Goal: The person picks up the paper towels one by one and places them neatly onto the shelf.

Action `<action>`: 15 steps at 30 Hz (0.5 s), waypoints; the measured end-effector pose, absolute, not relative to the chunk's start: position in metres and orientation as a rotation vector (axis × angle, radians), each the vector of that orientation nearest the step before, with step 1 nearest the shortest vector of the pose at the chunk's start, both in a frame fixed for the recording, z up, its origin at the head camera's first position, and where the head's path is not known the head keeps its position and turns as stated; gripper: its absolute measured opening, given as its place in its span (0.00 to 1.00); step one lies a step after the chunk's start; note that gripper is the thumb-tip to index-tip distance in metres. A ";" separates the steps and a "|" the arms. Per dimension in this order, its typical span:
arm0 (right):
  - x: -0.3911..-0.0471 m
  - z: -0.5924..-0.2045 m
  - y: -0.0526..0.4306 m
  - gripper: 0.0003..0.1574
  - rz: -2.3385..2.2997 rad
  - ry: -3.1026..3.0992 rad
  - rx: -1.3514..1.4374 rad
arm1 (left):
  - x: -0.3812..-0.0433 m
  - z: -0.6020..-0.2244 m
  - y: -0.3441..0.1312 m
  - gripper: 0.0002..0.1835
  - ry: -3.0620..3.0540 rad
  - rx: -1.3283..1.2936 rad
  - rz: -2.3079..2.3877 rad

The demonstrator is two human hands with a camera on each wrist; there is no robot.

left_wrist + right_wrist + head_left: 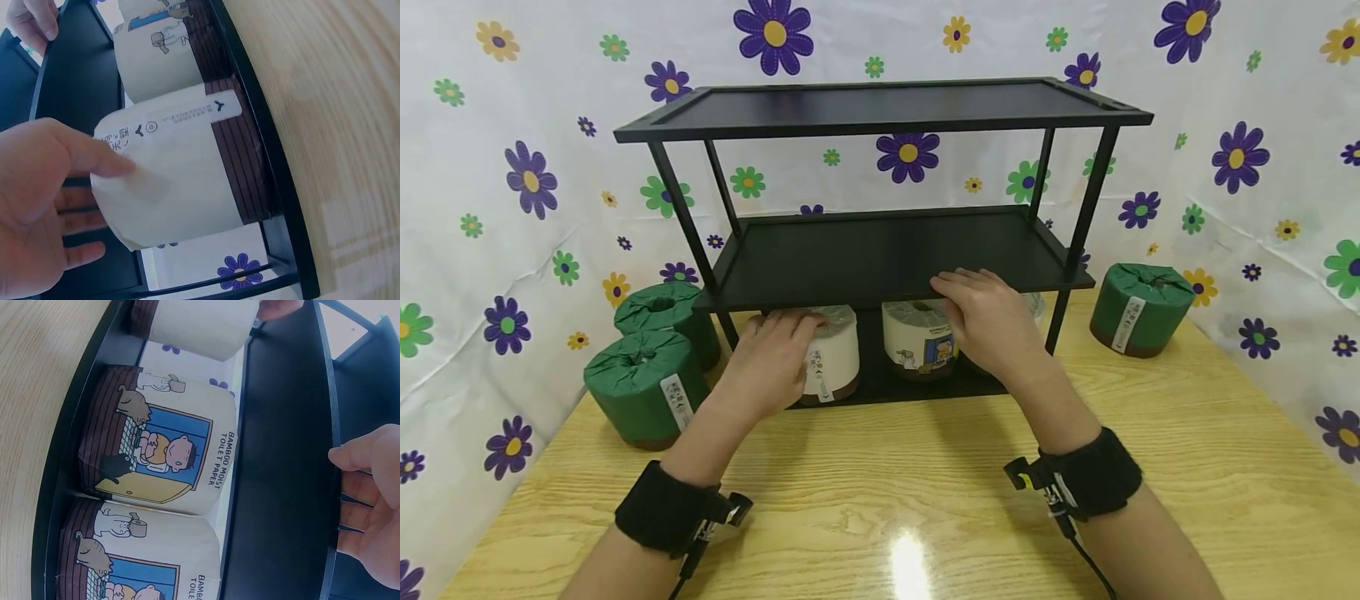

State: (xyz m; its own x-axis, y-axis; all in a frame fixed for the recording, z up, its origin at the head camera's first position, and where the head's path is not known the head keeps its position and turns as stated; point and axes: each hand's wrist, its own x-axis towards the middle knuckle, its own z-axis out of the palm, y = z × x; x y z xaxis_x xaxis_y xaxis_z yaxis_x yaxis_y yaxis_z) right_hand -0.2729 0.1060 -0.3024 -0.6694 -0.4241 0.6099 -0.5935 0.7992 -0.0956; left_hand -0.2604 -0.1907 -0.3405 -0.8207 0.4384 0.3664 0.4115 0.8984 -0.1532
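A black three-tier shelf [880, 258] stands on a wooden table. Its bottom tier holds three white paper-wrapped toilet rolls. My left hand [771, 358] [37, 200] grips the left white roll [835, 358] [181, 175], thumb on its side and fingers over its top end. The middle roll [917, 337] [162, 456] carries a cartoon print. A third roll [137, 556] beside it is mostly hidden behind my right hand in the head view. My right hand [988, 321] [372, 506] rests with straight fingers on the front edge of the middle tier and holds nothing.
Two green-wrapped rolls [647, 383] [666, 312] stand on the table left of the shelf, and one more [1138, 308] to its right. A flowered cloth [1262, 217] hangs behind and at both sides. Bare wooden tabletop [895, 475] lies in front of the shelf.
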 end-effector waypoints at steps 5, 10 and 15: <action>-0.272 -0.302 0.105 0.19 0.382 -2.409 0.749 | -0.261 -0.341 -0.194 0.20 -2.574 -0.571 0.124; -0.272 -0.302 0.105 0.19 0.381 -2.408 0.747 | -0.262 -0.344 -0.193 0.23 -2.566 -0.545 0.112; -0.272 -0.302 0.105 0.19 0.387 -2.404 0.747 | -0.265 -0.349 -0.191 0.23 -2.553 -0.543 0.079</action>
